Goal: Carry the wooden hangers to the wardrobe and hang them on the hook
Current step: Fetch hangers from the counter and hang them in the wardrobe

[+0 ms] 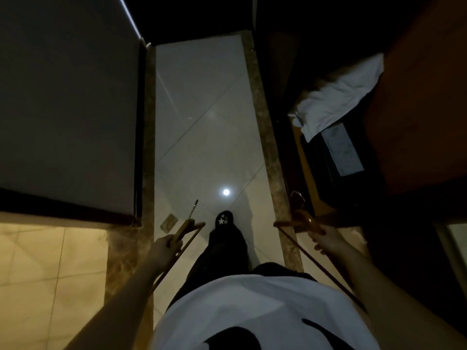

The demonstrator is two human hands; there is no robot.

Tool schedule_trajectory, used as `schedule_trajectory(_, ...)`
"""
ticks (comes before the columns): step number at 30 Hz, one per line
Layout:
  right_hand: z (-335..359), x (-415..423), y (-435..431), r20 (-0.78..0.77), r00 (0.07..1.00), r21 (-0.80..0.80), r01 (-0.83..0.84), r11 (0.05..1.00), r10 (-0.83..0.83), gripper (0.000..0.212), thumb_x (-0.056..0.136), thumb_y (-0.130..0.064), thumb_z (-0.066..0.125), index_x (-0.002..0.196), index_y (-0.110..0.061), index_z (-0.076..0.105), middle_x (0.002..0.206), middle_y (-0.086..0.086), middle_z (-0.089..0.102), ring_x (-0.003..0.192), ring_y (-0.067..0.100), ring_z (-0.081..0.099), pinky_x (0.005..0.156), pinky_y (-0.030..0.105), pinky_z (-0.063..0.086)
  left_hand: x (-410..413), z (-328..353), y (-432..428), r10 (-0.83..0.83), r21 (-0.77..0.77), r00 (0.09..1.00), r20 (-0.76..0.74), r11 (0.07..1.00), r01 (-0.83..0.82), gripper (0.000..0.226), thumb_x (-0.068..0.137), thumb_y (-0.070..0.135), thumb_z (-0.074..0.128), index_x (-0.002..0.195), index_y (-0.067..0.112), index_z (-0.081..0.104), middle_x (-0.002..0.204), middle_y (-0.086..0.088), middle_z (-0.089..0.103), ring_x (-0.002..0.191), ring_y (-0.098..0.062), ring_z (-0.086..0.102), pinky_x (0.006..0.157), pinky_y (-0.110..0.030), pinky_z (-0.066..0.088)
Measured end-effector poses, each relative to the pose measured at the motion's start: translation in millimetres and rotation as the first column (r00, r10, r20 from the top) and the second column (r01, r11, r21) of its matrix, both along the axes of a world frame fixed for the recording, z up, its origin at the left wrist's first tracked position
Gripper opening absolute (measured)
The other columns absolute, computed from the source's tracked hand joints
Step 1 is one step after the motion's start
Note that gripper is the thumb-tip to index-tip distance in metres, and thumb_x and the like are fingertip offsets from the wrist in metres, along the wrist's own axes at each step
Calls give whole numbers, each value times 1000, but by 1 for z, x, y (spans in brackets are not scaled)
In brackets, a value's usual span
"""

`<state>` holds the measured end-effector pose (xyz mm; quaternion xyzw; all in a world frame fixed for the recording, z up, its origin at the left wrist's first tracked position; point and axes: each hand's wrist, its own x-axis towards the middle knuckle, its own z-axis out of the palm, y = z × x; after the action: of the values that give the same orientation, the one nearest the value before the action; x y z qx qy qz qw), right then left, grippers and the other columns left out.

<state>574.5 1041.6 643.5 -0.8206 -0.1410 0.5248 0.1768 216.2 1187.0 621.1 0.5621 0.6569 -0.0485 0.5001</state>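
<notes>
A white T-shirt [252, 299] with a black print fills the bottom of the dim view, seen from above by the person wearing it.

At the left, the left hand [165, 248] is out in front of the body. Its fingers [174, 242] are curled round the wooden shoulder of the left hanger [188, 228], whose metal hook [194, 207] points away over the floor. The hanger's thin lower bar slants back beside the forearm.

In the middle, a dark shoe [223, 219] with a white star steps on the pale tiled floor [202, 122] of a narrow passage.

At the right, the right hand [326, 239] grips the right hanger [295, 221] by its thick wooden top, fingers wrapped over it. Whether it holds more than one hanger cannot be told.

Further right, a white cloth [338, 94] lies over a dark box [328, 178] in a wood-lined recess, probably the wardrobe.

The hangers look light and stiff. The thick wooden shoulder is likely the surest hold; the thin bar seems weaker, and the hook should stay free for hanging.
</notes>
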Motion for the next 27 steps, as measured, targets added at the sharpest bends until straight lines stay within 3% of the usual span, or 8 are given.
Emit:
schedule_trajectory(5, -10, 7, 12, 24, 990, -145, 139, 980, -137, 37, 94, -16, 49, 129, -4, 48, 81, 5, 55, 72, 22, 52, 59, 28, 39, 51, 9, 106, -80, 34, 993, 92, 996, 77, 15, 95, 16, 46, 102, 9, 58, 82, -9, 60, 70, -22, 57, 58, -28, 46)
schedule_trajectory(10, -6, 14, 51, 49, 972, -176, 233, 956, -228, 40, 93, -16, 50, 131, -4, 45, 86, 8, 54, 75, 23, 51, 65, 31, 40, 82, 22, 187, -211, 79, 967, 140, 976, 202, 10, 95, 12, 44, 98, 14, 54, 79, -5, 58, 72, -20, 55, 58, -25, 43)
schedule_trajectory(14, 7, 25, 103, 13, 962, -118, 272, 955, -272, 41, 94, -16, 50, 132, -2, 44, 82, 4, 51, 76, 23, 49, 60, 29, 38, 90, 19, 235, -265, 72, 959, 103, 963, 258, 10, 95, 13, 45, 96, 14, 55, 78, -5, 58, 73, -24, 56, 56, -24, 42)
schedule_trajectory(16, 15, 34, 135, -9, 963, -87, 267, 960, -269, 40, 95, -17, 48, 132, -2, 45, 93, 6, 56, 89, 27, 53, 68, 32, 42, 93, 15, 254, -275, 45, 960, 59, 961, 272, 17, 96, 14, 45, 106, 6, 56, 79, -8, 58, 69, -22, 55, 55, -24, 42)
schedule_trajectory(18, 21, 47, 168, -42, 956, -57, 286, 956, -289, 36, 96, -15, 45, 130, -1, 46, 111, 16, 57, 102, 32, 56, 67, 28, 44, 98, 9, 272, -284, 19, 959, 10, 959, 283, 22, 96, 13, 45, 111, 1, 55, 79, -10, 57, 66, -20, 54, 54, -23, 41)
schedule_trajectory(22, 20, 81, 235, -86, 959, 47, 276, 960, -271, 33, 95, -18, 47, 125, -5, 51, 95, 5, 59, 79, 17, 55, 65, 27, 43, 117, 2, 314, -307, -1, 950, -52, 952, 307, 29, 96, 13, 45, 115, -6, 54, 80, -12, 57, 67, -20, 55, 51, -19, 45)
schedule_trajectory(27, 15, 127, 296, -35, 968, 143, 252, 957, -249, 35, 94, -17, 48, 127, -6, 52, 103, 7, 58, 78, 13, 54, 69, 25, 44, 167, 6, 366, -343, -28, 937, -64, 939, 342, 26, 96, 13, 45, 112, -4, 55, 75, -7, 56, 65, -20, 53, 56, -24, 42)
